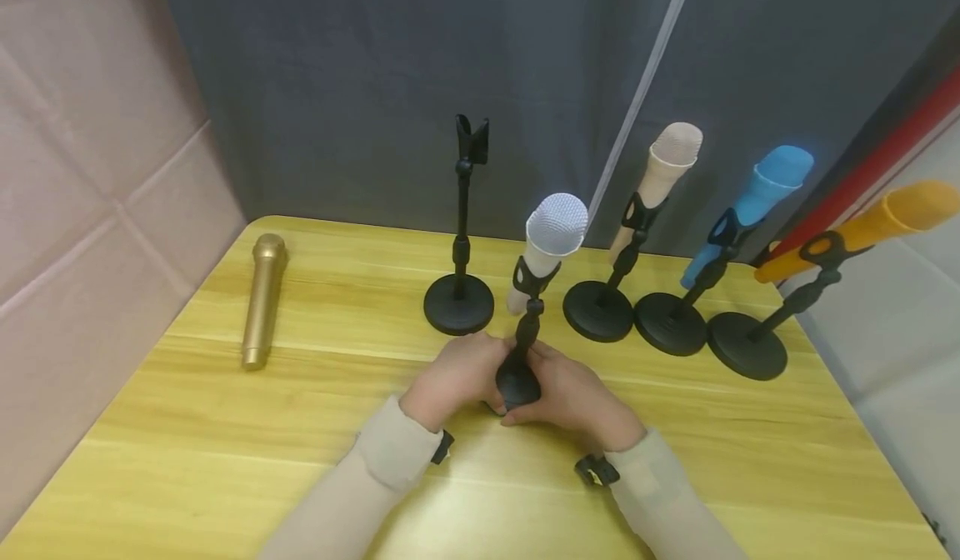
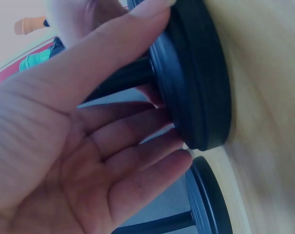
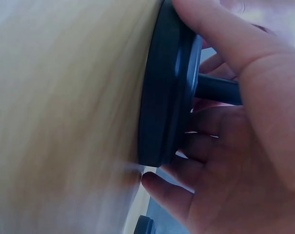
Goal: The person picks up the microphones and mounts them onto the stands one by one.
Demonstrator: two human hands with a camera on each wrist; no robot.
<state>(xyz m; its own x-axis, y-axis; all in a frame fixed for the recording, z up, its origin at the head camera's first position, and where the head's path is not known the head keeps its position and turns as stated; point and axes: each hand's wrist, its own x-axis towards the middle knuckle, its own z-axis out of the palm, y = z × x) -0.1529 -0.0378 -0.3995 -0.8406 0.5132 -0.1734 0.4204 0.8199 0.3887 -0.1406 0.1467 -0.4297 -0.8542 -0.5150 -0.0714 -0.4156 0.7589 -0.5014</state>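
Both hands hold the round black base of a desk microphone stand [image 1: 528,327] near the middle of the table. A white microphone [image 1: 557,227] with a mesh head sits in its clip, tilted up to the right. My left hand [image 1: 461,375] grips the left side, its thumb on the rim of the base [image 2: 193,78] and its fingers around the far side. From the right, my right hand [image 1: 576,395] holds the same base [image 3: 164,97] between thumb and fingers. In both wrist views the base's underside is right at the tabletop. The hands hide much of the base in the head view.
Behind stands a bare black stand [image 1: 461,235]. To the right, stands carry a beige microphone [image 1: 663,168], a blue microphone [image 1: 768,185] and an orange microphone [image 1: 870,227]. A gold microphone [image 1: 264,302] lies at the left of the wooden table [image 1: 187,460]. A grey curtain [image 1: 375,85] hangs behind.
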